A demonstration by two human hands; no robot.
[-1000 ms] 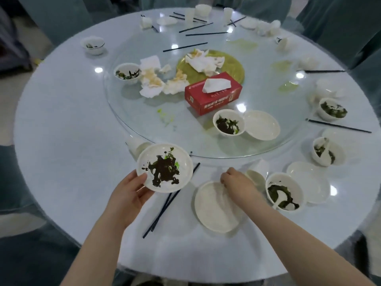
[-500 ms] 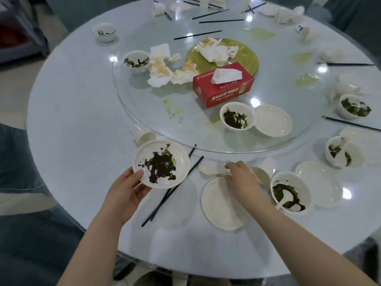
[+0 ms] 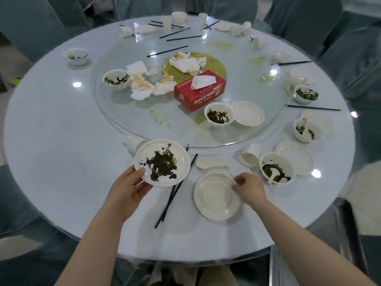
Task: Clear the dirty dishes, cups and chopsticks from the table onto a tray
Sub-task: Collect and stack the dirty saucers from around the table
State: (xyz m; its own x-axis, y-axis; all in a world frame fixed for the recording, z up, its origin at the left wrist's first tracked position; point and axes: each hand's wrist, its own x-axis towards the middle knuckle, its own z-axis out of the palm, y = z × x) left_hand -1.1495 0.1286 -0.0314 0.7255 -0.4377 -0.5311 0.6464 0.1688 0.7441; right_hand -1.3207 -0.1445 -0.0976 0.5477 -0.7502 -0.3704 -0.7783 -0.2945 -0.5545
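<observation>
The left hand [image 3: 127,190] holds a shallow white plate smeared with dark green leftovers [image 3: 162,162] just above the round pale-blue table [image 3: 51,141], thumb curled over the near-left rim and fingers spread beneath it, a grip that keeps the plate level so the scraps stay on it. The right hand [image 3: 248,187] has its fingers curled and pinching the right rim of a clean-looking white plate [image 3: 214,196] that lies flat on the near part of the table; taking it by the edge looks like the way to lift it, perhaps for stacking with the soiled one. A pair of black chopsticks [image 3: 175,190] lies slanted between the two plates, partly under the held one. Just beyond the flat plate rests a white ceramic spoon [image 3: 210,164], and to the right a white bowl with dark greens and a spoon in it [image 3: 275,170]. On the glass turntable [image 3: 123,124] farther off sit a red tissue box [image 3: 201,89], crumpled stained napkins [image 3: 148,83] and more bowls. No tray is in view, so nearly all the clearing seems still to do.
</observation>
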